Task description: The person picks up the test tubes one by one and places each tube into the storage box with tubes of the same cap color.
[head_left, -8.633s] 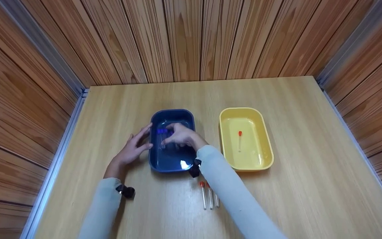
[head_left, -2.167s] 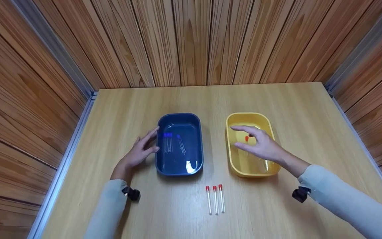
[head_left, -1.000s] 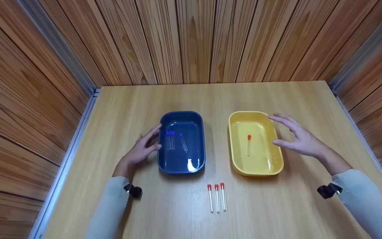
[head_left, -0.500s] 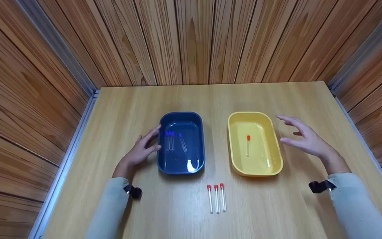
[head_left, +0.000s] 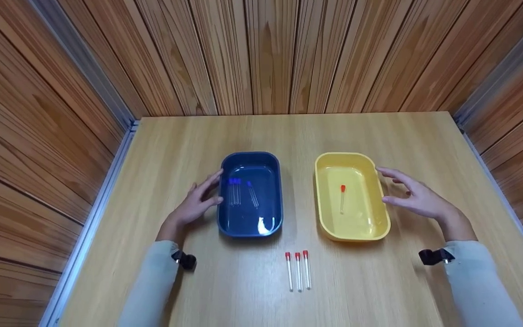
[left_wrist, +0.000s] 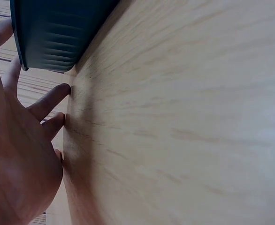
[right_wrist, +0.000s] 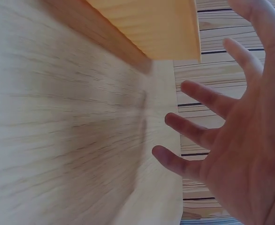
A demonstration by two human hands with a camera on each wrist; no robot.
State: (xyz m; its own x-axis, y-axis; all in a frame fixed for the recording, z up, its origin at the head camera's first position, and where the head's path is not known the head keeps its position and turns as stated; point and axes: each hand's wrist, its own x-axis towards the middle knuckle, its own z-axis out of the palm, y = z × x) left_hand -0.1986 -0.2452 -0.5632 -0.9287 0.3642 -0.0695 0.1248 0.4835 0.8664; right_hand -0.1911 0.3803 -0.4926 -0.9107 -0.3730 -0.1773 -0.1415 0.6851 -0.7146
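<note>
In the head view a blue tray holds several clear tubes with purple caps; most lie side by side and one lies tilted apart. My left hand touches that tray's left rim with extended fingers and thumb. Its other fingertips reach down to the table in the left wrist view. A yellow tray contains one red-capped tube. At its right rim is my right hand, fingers spread and holding nothing; whether it touches the rim I cannot tell. Three red-capped tubes lie in front, between the trays.
The trays stand on a wooden table with a gap between them. Wood-panelled walls close off the back and both sides. Each sleeve cuff carries a small black camera, such as the left one.
My right hand has gone from inside the blue tray, across the yellow tray, to its right side. Over the last half second it has neared the rim. The left hand stays put.
</note>
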